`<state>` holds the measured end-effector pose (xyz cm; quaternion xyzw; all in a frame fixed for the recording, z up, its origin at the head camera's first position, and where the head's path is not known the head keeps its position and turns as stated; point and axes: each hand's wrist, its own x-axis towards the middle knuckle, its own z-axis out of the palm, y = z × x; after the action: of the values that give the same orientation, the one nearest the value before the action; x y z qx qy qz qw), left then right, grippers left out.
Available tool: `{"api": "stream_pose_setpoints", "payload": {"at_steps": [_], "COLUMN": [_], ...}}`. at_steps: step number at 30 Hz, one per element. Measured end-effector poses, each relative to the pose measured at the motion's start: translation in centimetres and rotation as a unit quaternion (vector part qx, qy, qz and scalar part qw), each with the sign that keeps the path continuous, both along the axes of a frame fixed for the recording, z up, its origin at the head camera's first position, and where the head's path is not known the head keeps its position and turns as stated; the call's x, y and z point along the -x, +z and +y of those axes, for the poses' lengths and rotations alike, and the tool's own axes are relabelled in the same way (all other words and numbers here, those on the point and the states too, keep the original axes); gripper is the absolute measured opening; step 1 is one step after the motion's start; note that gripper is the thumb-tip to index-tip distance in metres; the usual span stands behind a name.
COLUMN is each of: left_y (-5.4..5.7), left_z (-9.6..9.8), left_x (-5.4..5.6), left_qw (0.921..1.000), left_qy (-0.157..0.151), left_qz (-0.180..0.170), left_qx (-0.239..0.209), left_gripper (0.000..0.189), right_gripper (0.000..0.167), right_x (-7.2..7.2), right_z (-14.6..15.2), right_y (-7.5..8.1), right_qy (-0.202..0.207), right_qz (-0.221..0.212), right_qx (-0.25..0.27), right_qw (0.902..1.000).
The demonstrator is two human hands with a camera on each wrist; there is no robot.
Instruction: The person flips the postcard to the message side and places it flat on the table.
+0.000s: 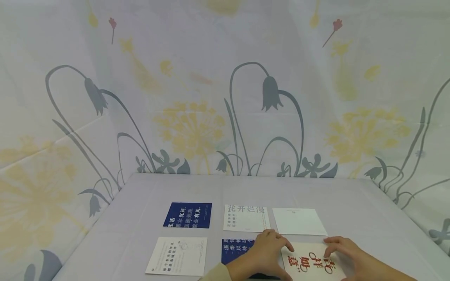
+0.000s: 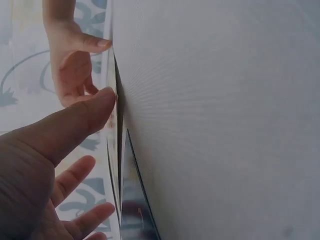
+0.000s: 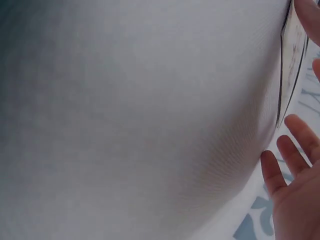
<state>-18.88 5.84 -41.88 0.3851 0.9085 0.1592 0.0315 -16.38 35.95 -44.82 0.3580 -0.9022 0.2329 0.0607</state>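
A cream card with red brush-style characters [image 1: 309,260] lies low on the right in the head view. My left hand [image 1: 261,253] spreads its fingers over its left side. The left wrist view shows that thumb [image 2: 102,105] right at the card's near edge, the other fingers apart above it. At the right side is my right hand [image 1: 351,257], its fingers loosely bent and its thumb by the near corner. In the right wrist view its lower fingers [image 3: 295,155] stretch out beside the card. A blue card with white writing [image 1: 233,249] is partly hidden behind my left hand.
A blue card [image 1: 188,214], a white card with grey writing [image 1: 244,222] and a nearly blank white card [image 1: 299,221] form the back row. Another white card [image 1: 179,255] lies front left on the pale table [image 1: 112,238]. A flower-print cloth [image 1: 211,78] hangs behind.
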Motion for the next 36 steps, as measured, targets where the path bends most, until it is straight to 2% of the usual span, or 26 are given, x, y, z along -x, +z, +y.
{"api": "stream_pose_setpoints", "payload": {"at_steps": [15, 23, 30, 33, 36], "left_y": [-0.3, 0.0, 0.1, 0.0, -0.1], "left_z": [0.0, -0.1, 0.0, 0.0, 0.1], "left_x": [0.1, 0.0, 0.0, 0.1, 0.2], "left_qw": [0.9997, 0.9998, 0.9996, 0.9993, 0.9989], "left_qy": [0.009, 0.009, 0.011, 0.016, 0.02], "left_qz": [-0.021, -0.009, -0.02, -0.032, -0.042], "left_qx": [0.008, 0.018, 0.014, 0.008, 0.002], "left_gripper": [0.053, 0.049, 0.049, 0.051, 0.052], "right_gripper": [0.048, 0.048, 0.046, 0.047, 0.051], "right_x": [0.7, 0.8, 0.8, 0.9, 1.2], "right_z": [0.5, 0.6, 0.5, 0.3, 0.1], "right_y": [-0.2, -0.3, 0.2, 0.3, 0.2], "right_qy": [0.03, 0.014, 0.002, 0.013, 0.049], "right_qz": [-0.005, 0.003, -0.042, -0.048, -0.04], "right_qx": [-0.009, -0.012, -0.023, -0.001, 0.048], "right_qw": [0.9995, 0.9998, 0.9988, 0.9988, 0.9968]}}
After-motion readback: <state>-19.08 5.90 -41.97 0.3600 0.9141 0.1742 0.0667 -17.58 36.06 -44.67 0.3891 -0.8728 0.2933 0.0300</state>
